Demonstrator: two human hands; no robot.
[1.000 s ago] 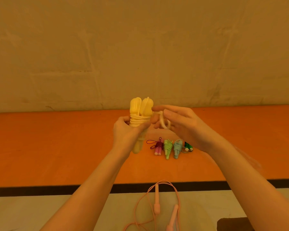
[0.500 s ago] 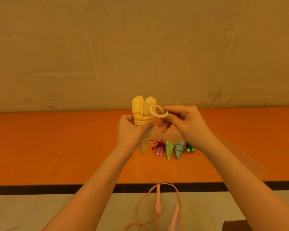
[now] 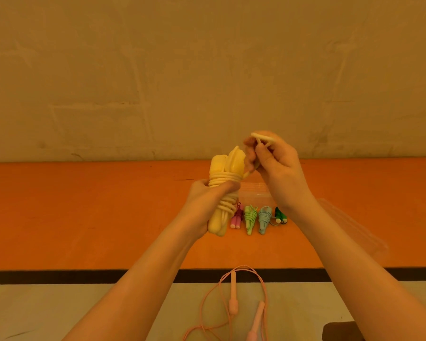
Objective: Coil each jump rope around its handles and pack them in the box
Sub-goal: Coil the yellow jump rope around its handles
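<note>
Last loop of the yellow rope in your fingers, ready to lock off the coil.

Nearest you, the pink jump rope [image 3: 234, 301] lies loose and uncoiled on the pale floor, probably next in turn; above it your left hand [image 3: 207, 198] clamps round the yellow jump rope [image 3: 223, 190], holding both handles together so the wraps stay tight; your right hand [image 3: 272, 156] pinches the free loop [image 3: 262, 138] up and right, likely to tuck it; farther off, four coiled ropes [image 3: 256, 217] wait in a row on the orange mat [image 3: 84, 212], beside the clear box [image 3: 255, 193], still unpacked.
</note>
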